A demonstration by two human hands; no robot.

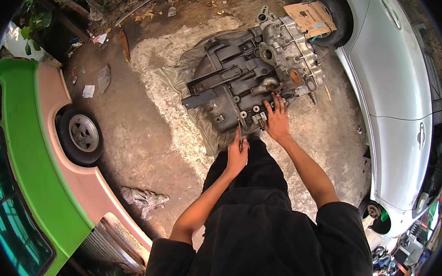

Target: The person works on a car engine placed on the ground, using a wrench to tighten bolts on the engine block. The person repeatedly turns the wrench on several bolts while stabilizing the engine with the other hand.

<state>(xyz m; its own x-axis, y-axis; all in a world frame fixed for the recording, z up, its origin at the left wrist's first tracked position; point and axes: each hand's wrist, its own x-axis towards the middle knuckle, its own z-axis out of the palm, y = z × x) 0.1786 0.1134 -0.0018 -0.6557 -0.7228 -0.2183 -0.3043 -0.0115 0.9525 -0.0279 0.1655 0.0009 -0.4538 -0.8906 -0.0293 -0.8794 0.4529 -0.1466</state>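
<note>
Metal engine (254, 66), our twelve o'clock: the spread right hand (278, 121) is touching it. Our left hand (238, 157) is pinching a tool (241, 145).

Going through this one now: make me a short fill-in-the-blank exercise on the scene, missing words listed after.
The left hand holds a thin tool; the other hand, the person's ____, touches the engine.
The car at the picture's left is pink and ____.
The brown sheet partly covering a wheel of the silver car is made of ____.
Missing words: right; green; cardboard.
</note>
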